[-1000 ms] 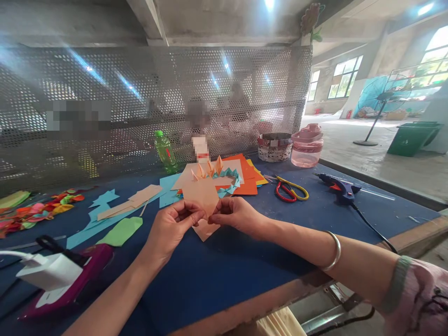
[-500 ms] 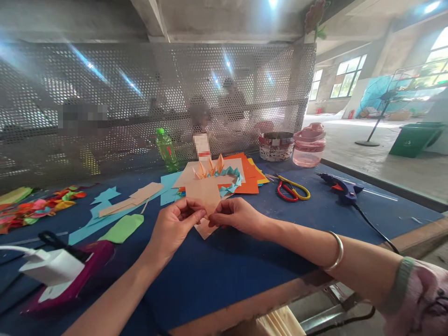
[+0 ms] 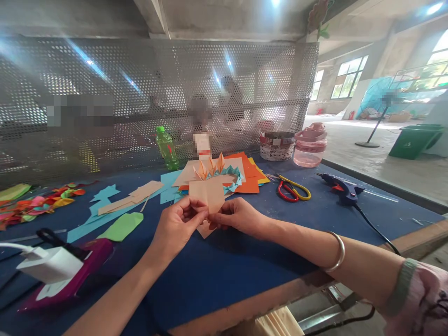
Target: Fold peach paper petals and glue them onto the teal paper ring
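Observation:
A sheet of peach paper [image 3: 206, 192] is raised above the table between my two hands. My left hand [image 3: 180, 219] pinches its lower left edge, thumb against fingers. From the other side my right hand [image 3: 240, 217] pinches the lower right edge, and the fingertips of both hands nearly meet. Below them another piece of peach paper [image 3: 205, 230] shows its pointed lower end; whether it joins the held sheet I cannot tell. Just beyond stands a ring of folded blue paper [image 3: 235, 175] with upright orange folded points [image 3: 220, 162], resting on stacked sheets.
Scissors [image 3: 294, 188] and a glue gun [image 3: 341, 186] lie to the right. Behind stand a green bottle [image 3: 167, 148], a basket [image 3: 276, 147] and a pink jug [image 3: 310, 148]. A power strip [image 3: 75, 284] with a white plug and several paper scraps [image 3: 126, 227] lie left.
The held paper has turned slightly and shifted a little to the right, its upper edge now straighter to view. Both hands keep their pinch. The camera view has moved slightly.

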The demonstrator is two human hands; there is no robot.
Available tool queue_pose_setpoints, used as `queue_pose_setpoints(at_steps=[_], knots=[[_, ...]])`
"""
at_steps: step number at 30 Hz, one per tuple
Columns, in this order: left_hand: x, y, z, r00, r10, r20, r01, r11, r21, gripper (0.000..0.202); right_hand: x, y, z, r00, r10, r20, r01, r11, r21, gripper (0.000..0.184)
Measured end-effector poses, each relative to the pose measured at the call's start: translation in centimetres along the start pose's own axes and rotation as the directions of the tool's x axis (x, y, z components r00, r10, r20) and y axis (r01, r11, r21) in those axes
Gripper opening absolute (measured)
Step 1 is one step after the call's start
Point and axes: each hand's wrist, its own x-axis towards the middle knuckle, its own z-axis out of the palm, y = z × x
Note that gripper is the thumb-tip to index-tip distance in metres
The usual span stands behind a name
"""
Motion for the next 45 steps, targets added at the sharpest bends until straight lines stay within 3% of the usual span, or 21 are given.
queue_pose_setpoints(at_steps=[19, 34, 41, 45], knots=[[-0.47, -0.07, -0.13, 1.000, 0.018, -0.006, -0.018, 0.999, 0.031, 0.022, -0.37, -0.13, -0.01, 0.998, -0.041, 0.054, 0.040, 0.999, 0.015, 0.041], [-0.47, 0.22, -0.06, 1.000, 0.013, -0.002, -0.013, 1.000, 0.008, 0.026, -0.31, -0.12, 0.00, 0.999, 0.000, 0.039, -0.001, 0.999, 0.046, 0.038], [-0.16, 0.15, -0.03, 1.000, -0.030, 0.008, 0.030, 0.998, -0.050, 0.032, 0.36, 0.40, -0.36, 0.984, -0.173, -0.049, 0.176, 0.984, 0.043, 0.033], [-0.17, 0.16, -0.08, 0.999, -0.039, -0.002, 0.039, 0.998, -0.044, 0.033, 0.31, 0.34, -0.53, 0.952, -0.198, -0.235, 0.187, 0.980, -0.072, 0.044]])
